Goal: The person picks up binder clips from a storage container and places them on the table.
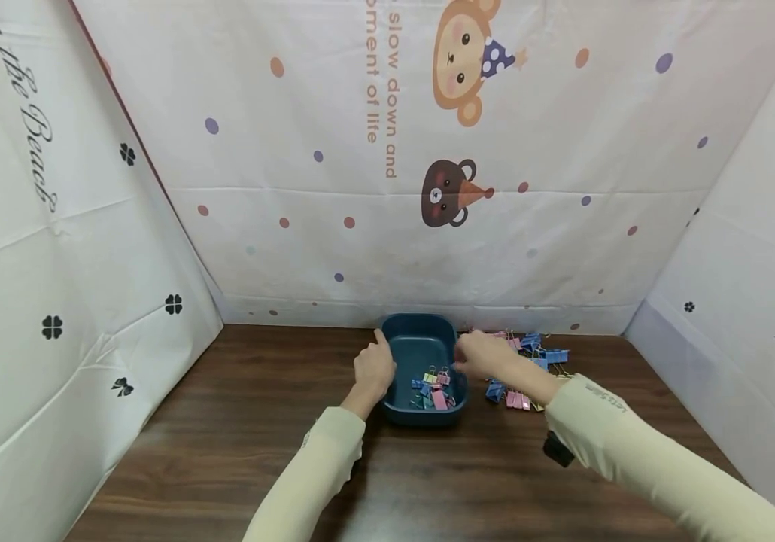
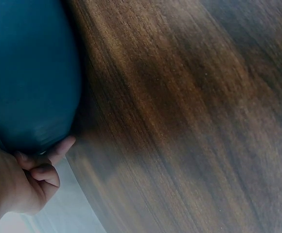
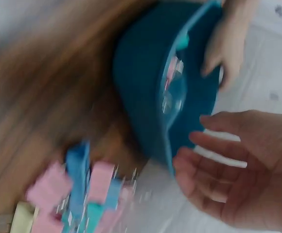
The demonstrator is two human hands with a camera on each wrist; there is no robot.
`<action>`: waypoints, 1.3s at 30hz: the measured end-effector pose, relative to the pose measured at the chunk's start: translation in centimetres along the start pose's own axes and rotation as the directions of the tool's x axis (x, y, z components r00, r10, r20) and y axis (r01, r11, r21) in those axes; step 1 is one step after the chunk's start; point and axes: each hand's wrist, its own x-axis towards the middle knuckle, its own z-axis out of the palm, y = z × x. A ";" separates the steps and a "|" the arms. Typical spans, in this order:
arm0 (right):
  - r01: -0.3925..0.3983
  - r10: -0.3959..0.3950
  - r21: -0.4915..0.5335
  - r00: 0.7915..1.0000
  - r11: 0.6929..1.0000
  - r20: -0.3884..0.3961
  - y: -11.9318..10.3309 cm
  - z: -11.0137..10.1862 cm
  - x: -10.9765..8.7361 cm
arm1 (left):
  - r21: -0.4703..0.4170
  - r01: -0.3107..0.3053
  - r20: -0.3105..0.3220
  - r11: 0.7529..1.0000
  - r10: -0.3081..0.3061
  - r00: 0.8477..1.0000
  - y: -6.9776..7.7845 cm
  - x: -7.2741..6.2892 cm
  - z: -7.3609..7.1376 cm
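As I watch remotely, the left hand (image 1: 374, 369) grips the tub (image 1: 421, 416) below centre frame, clips (image 1: 440, 400) inside; the right hand (image 1: 481, 354), fingers (image 3: 218, 143) apart, hangs by its right rim, near loose clips (image 1: 518, 400).

The head view looks forward and down from above the near part of the counter (image 1: 259, 391), widest and farthest off, reaching beyond the far edge to the cloth (image 1: 333, 252). The left wrist view is close beside the bin (image 1: 421, 417), rolled so that the counter's far edge slants at lower left. The right wrist view, also close and rolled, faces leftward across the bin. All three share the bin and left fingers (image 2: 46, 174); head and right wrist share the clips (image 1: 555, 357).
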 end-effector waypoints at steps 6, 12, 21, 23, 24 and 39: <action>0.218 -0.233 0.133 0.965 0.967 0.116 -3.1 2.4 1.4 | -0.003 -0.002 -0.004 1.000 0.002 1.000 0.2 0.1 -0.1; 0.342 -0.368 0.150 0.903 0.928 0.221 -4.0 3.9 2.2 | 0.005 -0.006 -0.002 1.000 0.006 1.000 0.4 -0.1 0.1; 0.289 -0.317 0.136 0.903 0.947 0.291 -4.1 4.4 2.7 | 0.006 0.000 -0.013 1.000 0.000 1.000 0.5 -0.2 0.1; 0.267 -0.288 0.108 0.908 0.958 0.304 -4.2 4.5 2.8 | 0.006 0.003 -0.014 1.000 -0.002 1.000 0.5 -0.2 0.1; 0.258 -0.274 0.091 0.910 0.962 0.312 -4.2 4.6 2.9 | 0.005 0.003 -0.013 1.000 -0.003 1.000 0.5 -0.3 0.1; 0.400 -0.417 0.119 0.885 0.909 0.207 -2.8 4.3 2.8 | -0.004 0.019 -0.017 1.000 -0.019 1.000 0.0 -0.2 0.0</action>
